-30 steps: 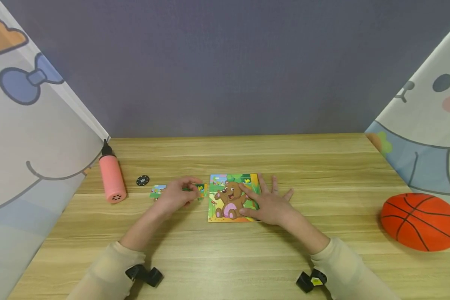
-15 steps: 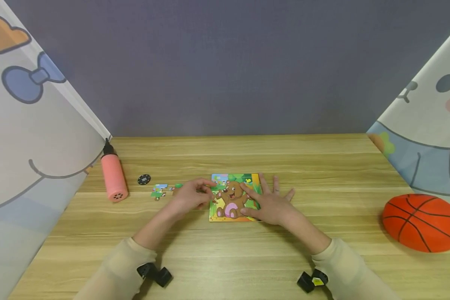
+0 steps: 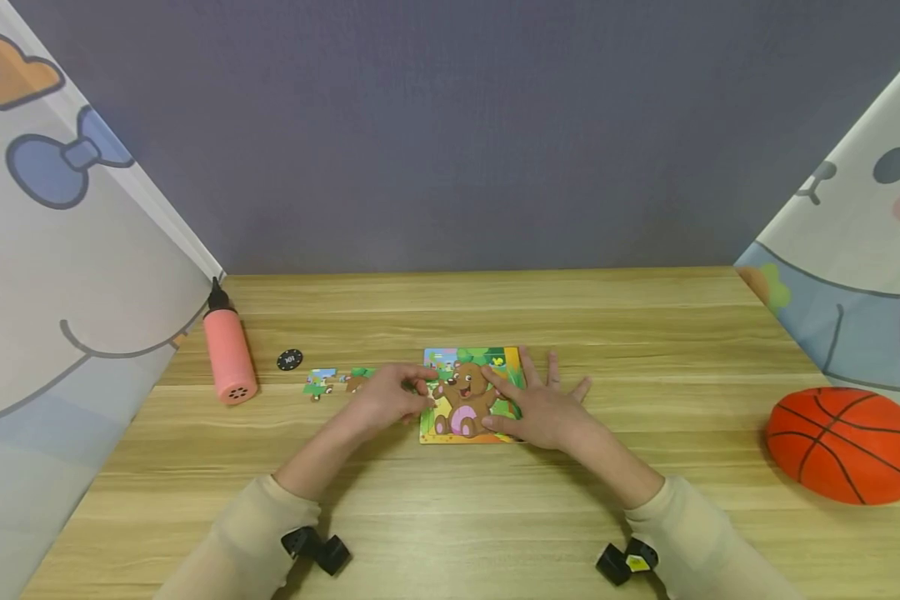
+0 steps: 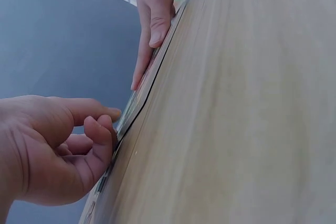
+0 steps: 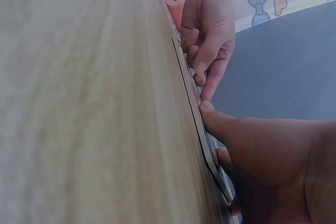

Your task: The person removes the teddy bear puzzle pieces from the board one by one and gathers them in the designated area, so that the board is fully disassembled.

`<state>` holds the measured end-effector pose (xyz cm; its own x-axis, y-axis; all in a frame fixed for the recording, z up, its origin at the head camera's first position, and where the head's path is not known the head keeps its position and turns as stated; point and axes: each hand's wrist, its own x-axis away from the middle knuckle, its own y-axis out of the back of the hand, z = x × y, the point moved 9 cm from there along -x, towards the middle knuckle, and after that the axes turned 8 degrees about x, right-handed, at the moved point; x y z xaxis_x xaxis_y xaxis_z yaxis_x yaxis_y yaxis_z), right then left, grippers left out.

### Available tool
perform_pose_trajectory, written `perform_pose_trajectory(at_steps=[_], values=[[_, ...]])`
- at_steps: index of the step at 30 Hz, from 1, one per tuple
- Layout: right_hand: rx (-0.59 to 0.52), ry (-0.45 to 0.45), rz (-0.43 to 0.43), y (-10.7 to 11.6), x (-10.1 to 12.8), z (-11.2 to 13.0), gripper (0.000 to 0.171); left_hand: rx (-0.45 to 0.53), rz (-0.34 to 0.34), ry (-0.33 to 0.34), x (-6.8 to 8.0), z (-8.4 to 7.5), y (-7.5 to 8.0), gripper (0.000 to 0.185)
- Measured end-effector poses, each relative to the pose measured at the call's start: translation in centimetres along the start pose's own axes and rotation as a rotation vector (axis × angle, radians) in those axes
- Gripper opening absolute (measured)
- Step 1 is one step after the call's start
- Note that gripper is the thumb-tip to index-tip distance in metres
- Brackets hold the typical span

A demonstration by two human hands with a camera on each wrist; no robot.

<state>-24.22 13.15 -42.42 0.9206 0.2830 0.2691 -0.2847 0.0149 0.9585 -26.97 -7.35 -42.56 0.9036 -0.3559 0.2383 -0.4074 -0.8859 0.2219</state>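
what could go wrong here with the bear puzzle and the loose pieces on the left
The left hand works a piece at the left edge of the bear puzzle; a misaligned push might pop neighbouring pieces up. The right hand lies flat on only the right side, so the board may slide. The loose pieces sit near the left forearm, which might sweep them toward the pink pump.

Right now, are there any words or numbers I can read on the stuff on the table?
Black round chip: a small white mark, too small and blurred to read.
Yellow tag on the black wrist strap: too small to read.
Bear puzzle: only a picture, no words showing.
Pink pump and orange ball: no writing visible.
Nothing here can be read.
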Motion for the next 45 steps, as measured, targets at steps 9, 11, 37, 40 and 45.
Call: perform_pose_trajectory(at_steps=[9,11,37,40,45], values=[[0.011,-0.005,0.006,-0.03,-0.02,-0.11,0.079,-0.039,-0.031,-0.005,-0.23,-0.11,-0.36,0.045],[0.01,-0.003,0.004,-0.04,-0.04,-0.09,0.079,-0.041,-0.038,-0.001,-0.17,-0.16,-0.37,0.044],[0.012,0.0,-0.001,-0.07,-0.16,-0.03,0.078,-0.014,-0.103,-0.028,-0.08,-0.63,0.39,0.018],[0.009,0.001,0.0,-0.06,-0.13,-0.04,0.078,0.001,-0.101,-0.037,-0.06,-0.69,0.41,0.018],[0.006,0.005,-0.002,0.04,-0.05,0.0,0.078,0.062,-0.102,-0.057,-0.07,-0.91,0.57,0.018]])
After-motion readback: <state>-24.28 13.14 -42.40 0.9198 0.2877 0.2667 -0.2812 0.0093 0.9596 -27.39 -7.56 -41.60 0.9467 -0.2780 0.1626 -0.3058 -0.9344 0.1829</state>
